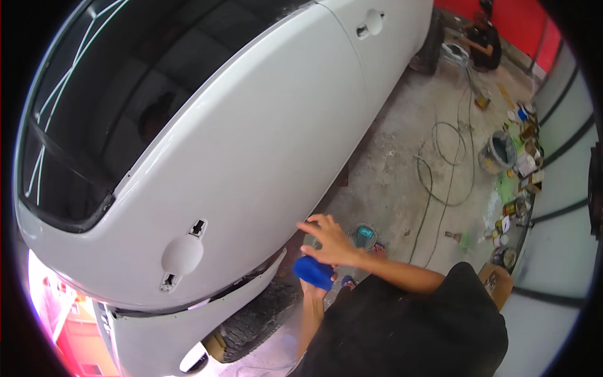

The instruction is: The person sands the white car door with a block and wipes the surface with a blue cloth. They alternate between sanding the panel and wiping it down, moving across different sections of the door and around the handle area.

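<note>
A blue pad [314, 271] is held in my left hand [318, 290], whose fingers wrap its edge. Just above it, my right hand [333, 244] has its fingers spread and curved. A small greyish piece shows between those fingers and the pad; whether the hand touches it is unclear. Both hands are beside the lower edge of a light grey car body [264, 144], which has door handle recesses [183, 254] without handles.
Below the hands are a container with a teal item [364, 235] and feet in sandals. Hoses [433, 182] lie on the concrete floor. A grey bucket [497, 152] and several cans line the right wall. Another person [482, 47] crouches at the far end by a wheel.
</note>
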`<state>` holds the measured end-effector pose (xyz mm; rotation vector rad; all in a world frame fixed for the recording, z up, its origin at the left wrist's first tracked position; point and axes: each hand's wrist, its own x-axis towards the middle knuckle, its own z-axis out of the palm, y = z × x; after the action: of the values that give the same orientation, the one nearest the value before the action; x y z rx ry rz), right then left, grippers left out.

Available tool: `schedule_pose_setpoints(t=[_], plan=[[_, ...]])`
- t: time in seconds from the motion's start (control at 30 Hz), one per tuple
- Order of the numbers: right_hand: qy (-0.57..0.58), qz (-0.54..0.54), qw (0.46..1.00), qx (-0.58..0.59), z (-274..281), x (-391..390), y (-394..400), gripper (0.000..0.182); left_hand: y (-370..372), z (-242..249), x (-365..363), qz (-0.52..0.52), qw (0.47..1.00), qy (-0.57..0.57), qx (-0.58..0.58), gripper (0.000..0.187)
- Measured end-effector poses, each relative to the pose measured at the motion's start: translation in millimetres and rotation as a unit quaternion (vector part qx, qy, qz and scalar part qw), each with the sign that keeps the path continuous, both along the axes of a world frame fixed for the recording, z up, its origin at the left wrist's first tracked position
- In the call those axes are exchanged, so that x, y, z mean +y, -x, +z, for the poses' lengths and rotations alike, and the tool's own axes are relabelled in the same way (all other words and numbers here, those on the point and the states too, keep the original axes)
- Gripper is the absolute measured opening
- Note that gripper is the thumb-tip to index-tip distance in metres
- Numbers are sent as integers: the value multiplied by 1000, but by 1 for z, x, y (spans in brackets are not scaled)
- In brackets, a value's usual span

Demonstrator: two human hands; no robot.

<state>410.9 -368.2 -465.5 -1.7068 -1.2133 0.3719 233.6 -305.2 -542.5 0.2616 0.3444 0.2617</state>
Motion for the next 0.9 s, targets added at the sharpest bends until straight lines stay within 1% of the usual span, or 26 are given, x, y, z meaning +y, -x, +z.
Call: schedule_pose_setpoints(t=[0.03, 0.07, 0.1, 0.13, 0.17, 0.2, 0.23, 0.27, 0.33, 0.4, 0.43, 0.47, 0.5, 0.53, 0.57, 0.6, 0.63, 0.67, 0.7, 0.77, 0.8, 0.87, 0.9], plan=[[24, 0, 997, 75, -12, 1, -12, 76, -2, 8, -4, -26, 998, 38, -31, 74], [149, 108, 962, 202, -19, -2, -30, 83, -5, 30, -8, -58, 995, 5, 77, 82], [265, 214, 884, 319, -20, -7, -50, 90, -1, 27, -3, -140, 990, 3, 33, 85], [305, 295, 828, 367, -3, -18, -62, 95, 0, 21, 3, -220, 975, 2, -14, 89], [268, 310, 824, 391, -6, -28, -57, 95, 3, 14, 8, -296, 953, 1, -63, 92], [233, 325, 819, 411, -13, -37, -49, 94, 4, 14, 10, -328, 943, -44, -33, 100], [197, 340, 811, 432, -24, -47, -40, 94, 7, 12, 13, -354, 933, -65, -26, 101], [300, 243, 838, 386, -35, -57, -31, 84, 12, 10, 18, -380, 921, -85, -19, 102], [304, 297, 766, 482, -18, -73, -16, 75, 18, 7, 19, -415, 904, -104, -1, 103], [327, 235, 780, 479, -10, -90, 7, 75, 25, 3, 14, -437, 893, -102, 25, 104], [337, 203, 786, 478, 0, -97, 18, 75, 29, -1, 11, -455, 885, -96, 0, 105], [365, 105, 812, 443, 12, -105, 32, 70, 29, -8, 7, -476, 874, -89, -26, 106], [294, 84, 818, 488, 4, -117, 35, 68, 26, -18, 5, -498, 862, -82, -53, 107], [220, 70, 816, 529, -4, -129, 38, 67, 27, -68, 13, -541, 831, 13, -133, 107], [193, -16, 807, 557, -3, -141, 40, 66, 29, -59, 2, -499, 862, 11, -86, 104], [166, -97, 793, 579, -2, -146, 39, 65, 32, -35, -7, -452, 891, 4, -37, 102], [136, -172, 773, 595, -1, -151, 36, 64, 31, -21, -12, -400, 917, -7, 14, 101], [82, -198, 738, 640, 1, -159, 30, 60, 34, -34, -14, -369, 929, -1, -6, 90], [60, -200, 741, 638, -18, -168, 26, 59, 38, -43, -14, -345, 939, -3, 17, 86], [20, -205, 749, 630, -89, -181, 10, 59, 42, -63, -16, -291, 955, -4, 63, 79], [45, -204, 753, 624, -110, -185, 4, 59, 41, -73, -14, -278, 957, -11, 80, 65], [104, -196, 756, 616, -157, -195, -3, 61, 33, -110, 1, -317, 938, -50, 132, 62], [119, -196, 756, 613, -181, -199, -4, 57, 34, -127, 6, -332, 927, -64, 163, 61]])
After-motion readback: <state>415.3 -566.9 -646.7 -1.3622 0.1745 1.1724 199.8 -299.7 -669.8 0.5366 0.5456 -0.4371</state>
